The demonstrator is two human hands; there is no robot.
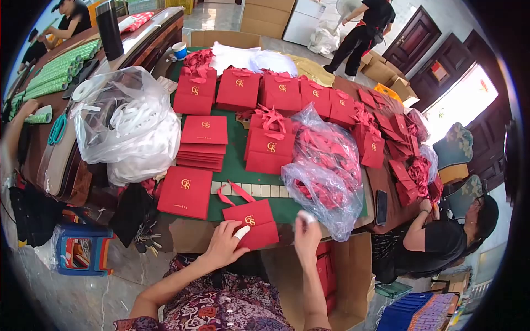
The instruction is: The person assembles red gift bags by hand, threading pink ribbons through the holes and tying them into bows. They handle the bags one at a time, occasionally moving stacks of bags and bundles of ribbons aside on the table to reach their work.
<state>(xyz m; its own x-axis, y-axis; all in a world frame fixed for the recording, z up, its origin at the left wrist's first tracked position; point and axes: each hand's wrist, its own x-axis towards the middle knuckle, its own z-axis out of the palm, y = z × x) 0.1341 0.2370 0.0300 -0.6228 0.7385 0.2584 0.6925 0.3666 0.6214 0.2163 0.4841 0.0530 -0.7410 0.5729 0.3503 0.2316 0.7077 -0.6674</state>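
Note:
A red paper gift bag [259, 220] with gold lettering lies flat at the table's near edge, its red ribbon handle [234, 190] spread above it. My left hand [225, 243] grips the bag's lower left side, fingers on its face and a white wrap on one finger. Just right of the bag, my right hand [307, 236] is raised with its fingers curled together, a white wrap on one fingertip. Whatever those fingers hold, if anything, cannot be made out. Nearest to this hand is a clear plastic bag [326, 176] full of red ribbons.
Flat red bags [203, 143] are stacked at the left, and finished ones [237, 91] stand behind. A clear sack [132, 121] holds white cords. An open cardboard box [350, 281] sits below the edge. A phone [381, 207] and a seated co-worker [441, 243] are at the right.

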